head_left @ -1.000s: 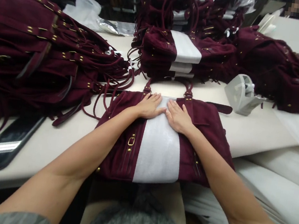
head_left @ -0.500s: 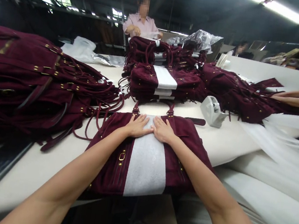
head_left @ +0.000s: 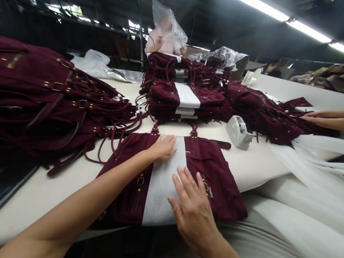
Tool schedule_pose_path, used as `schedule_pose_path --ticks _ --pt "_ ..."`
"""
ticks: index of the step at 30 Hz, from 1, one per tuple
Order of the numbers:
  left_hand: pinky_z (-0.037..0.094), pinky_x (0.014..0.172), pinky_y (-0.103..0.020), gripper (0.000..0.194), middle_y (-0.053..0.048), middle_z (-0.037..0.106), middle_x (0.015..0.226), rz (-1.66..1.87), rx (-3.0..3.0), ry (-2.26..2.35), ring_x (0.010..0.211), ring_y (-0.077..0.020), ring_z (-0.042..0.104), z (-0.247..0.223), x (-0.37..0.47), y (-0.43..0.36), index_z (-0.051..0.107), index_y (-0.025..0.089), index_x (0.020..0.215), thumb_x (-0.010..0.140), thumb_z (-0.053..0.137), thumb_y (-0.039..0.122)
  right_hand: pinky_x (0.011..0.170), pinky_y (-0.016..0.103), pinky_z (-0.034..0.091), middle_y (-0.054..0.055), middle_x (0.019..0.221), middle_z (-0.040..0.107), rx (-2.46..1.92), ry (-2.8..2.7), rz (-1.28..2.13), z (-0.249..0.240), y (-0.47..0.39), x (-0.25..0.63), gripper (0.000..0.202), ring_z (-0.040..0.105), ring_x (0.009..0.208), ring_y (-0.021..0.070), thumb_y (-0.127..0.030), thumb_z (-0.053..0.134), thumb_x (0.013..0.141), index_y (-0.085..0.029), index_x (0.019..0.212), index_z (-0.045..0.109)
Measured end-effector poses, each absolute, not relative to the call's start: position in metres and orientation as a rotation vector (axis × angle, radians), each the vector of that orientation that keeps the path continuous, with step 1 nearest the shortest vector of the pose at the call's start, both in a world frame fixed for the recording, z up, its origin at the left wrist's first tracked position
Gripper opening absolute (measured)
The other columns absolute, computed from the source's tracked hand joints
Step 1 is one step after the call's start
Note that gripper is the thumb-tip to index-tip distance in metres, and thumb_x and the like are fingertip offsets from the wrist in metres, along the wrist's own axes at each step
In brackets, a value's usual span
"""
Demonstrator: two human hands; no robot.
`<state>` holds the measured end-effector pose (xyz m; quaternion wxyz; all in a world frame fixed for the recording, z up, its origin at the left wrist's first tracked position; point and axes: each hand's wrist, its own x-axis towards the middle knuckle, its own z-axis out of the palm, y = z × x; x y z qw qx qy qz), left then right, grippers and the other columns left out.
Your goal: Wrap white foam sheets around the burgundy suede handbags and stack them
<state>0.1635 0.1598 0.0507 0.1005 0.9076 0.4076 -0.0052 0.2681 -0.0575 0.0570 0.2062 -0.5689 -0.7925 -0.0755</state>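
Note:
A burgundy handbag (head_left: 214, 165) lies flat in front of me, a white paper band (head_left: 164, 196) running across its middle. My left hand (head_left: 163, 148) rests on the band's far part, close to the base of one handle, with its fingers laid on the paper. Nearer to me, my right hand (head_left: 194, 207) is open over the band's right edge and the bag's front. Its fingers are spread, and nothing is in it. Whether the right palm touches the bag, I cannot tell. Both handles stretch away from me at the bag's far edge.
Beyond stands a stack of banded burgundy bags (head_left: 160, 95), beside a grey tape dispenser (head_left: 239, 132). More bags are heaped at left (head_left: 36, 93) and right (head_left: 258, 105). White sheets (head_left: 310, 195) drape at right. One co-worker holds up a clear plastic bag (head_left: 173, 26); another's hands reach in from the right.
My right hand has lifted from the band's far end and come back toward me. My left hand stays near the far end. Across the table, the co-worker has raised a clear plastic bag.

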Motion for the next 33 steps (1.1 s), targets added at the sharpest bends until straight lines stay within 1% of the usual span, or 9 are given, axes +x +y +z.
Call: schedule_pose_path --ticks 5,9,12,16,19,23,26,30,33 --pt "0.008 0.118 -0.053 0.076 -0.014 0.012 0.160 -0.038 2.728 1.069 0.149 -0.0283 0.007 0.034 0.172 0.157 0.019 0.010 0.152 0.095 0.020 0.060 0.118 0.058 0.015 0.013 0.153 0.033 -1.561 -2.259 -0.230 0.013 -0.068 0.248 0.053 0.024 0.144 0.0288 -0.036 0.042 0.100 -0.011 0.147 0.037" --pt "0.007 0.118 -0.052 0.077 -0.012 0.010 0.161 -0.067 2.729 1.021 0.149 -0.0261 0.007 0.025 0.167 0.170 0.016 0.011 0.153 0.094 0.016 0.062 0.119 0.056 0.014 0.014 0.154 0.030 -1.480 -2.349 -0.210 0.006 -0.079 0.258 0.057 0.022 0.145 0.0269 -0.036 0.046 0.099 -0.007 0.147 0.034" --pt "0.005 0.119 -0.049 0.072 -0.010 0.011 0.161 -0.052 2.740 1.017 0.149 -0.0234 0.007 0.029 0.161 0.168 0.018 0.013 0.153 0.096 0.016 0.058 0.119 0.053 0.020 0.014 0.151 0.036 -1.384 -2.382 -0.181 0.013 -0.099 0.272 0.052 0.027 0.143 0.0254 -0.025 0.047 0.098 -0.007 0.146 0.037" --pt "0.007 0.119 -0.051 0.064 -0.008 0.016 0.160 -0.033 2.744 1.000 0.149 -0.0251 0.009 0.038 0.143 0.140 0.023 0.017 0.153 0.099 0.017 0.052 0.116 0.054 0.029 0.011 0.142 0.051 -1.310 -2.304 -0.067 0.019 -0.128 0.295 0.050 0.039 0.137 0.0251 -0.015 0.049 0.094 -0.015 0.144 0.041" --pt "0.008 0.119 -0.053 0.061 -0.008 0.017 0.160 0.008 2.791 0.933 0.148 -0.0273 0.011 0.043 0.122 0.099 0.023 0.020 0.153 0.100 0.022 0.050 0.111 0.055 0.037 0.010 0.139 0.054 -1.461 -1.992 -0.096 0.017 -0.143 0.312 0.052 0.045 0.133 0.0266 -0.014 0.048 0.094 -0.021 0.145 0.041" --pt "0.015 0.118 -0.057 0.058 -0.006 0.017 0.160 0.147 2.909 0.888 0.148 -0.0292 0.014 0.039 0.094 0.031 0.022 0.027 0.153 0.099 0.033 0.047 0.108 0.055 0.038 0.012 0.140 0.052 -1.750 -1.430 -0.249 0.006 -0.149 0.339 0.044 0.048 0.130 0.0289 -0.027 0.046 0.097 -0.020 0.140 0.048" --pt "0.022 0.116 -0.060 0.060 -0.003 0.021 0.159 0.272 2.975 0.947 0.146 -0.0315 0.018 0.024 0.078 -0.017 0.019 0.030 0.153 0.097 0.040 0.036 0.111 0.053 0.033 0.015 0.140 0.051 -1.902 -1.072 -0.290 -0.006 -0.146 0.369 0.050 0.046 0.130 0.0307 -0.043 0.047 0.095 -0.015 0.136 0.053" --pt "0.036 0.113 -0.054 0.070 -0.003 0.038 0.151 0.588 3.029 0.927 0.140 -0.0289 0.036 0.009 0.052 -0.055 0.018 0.026 0.154 0.091 0.049 0.027 0.106 0.048 0.041 0.013 0.134 0.058 -1.933 -0.769 0.201 -0.014 -0.133 0.413 0.065 0.053 0.124 0.0313 -0.061 0.050 0.088 -0.017 0.135 0.053" --pt "0.042 0.112 -0.048 0.063 0.000 0.051 0.143 0.930 2.816 1.007 0.133 -0.0232 0.046 0.018 0.030 -0.055 0.030 0.034 0.149 0.091 0.052 0.024 0.097 0.041 0.051 0.013 0.126 0.063 -1.769 -0.748 0.557 -0.005 -0.118 0.433 0.071 0.061 0.114 0.0288 -0.065 0.051 0.085 -0.016 0.136 0.051"
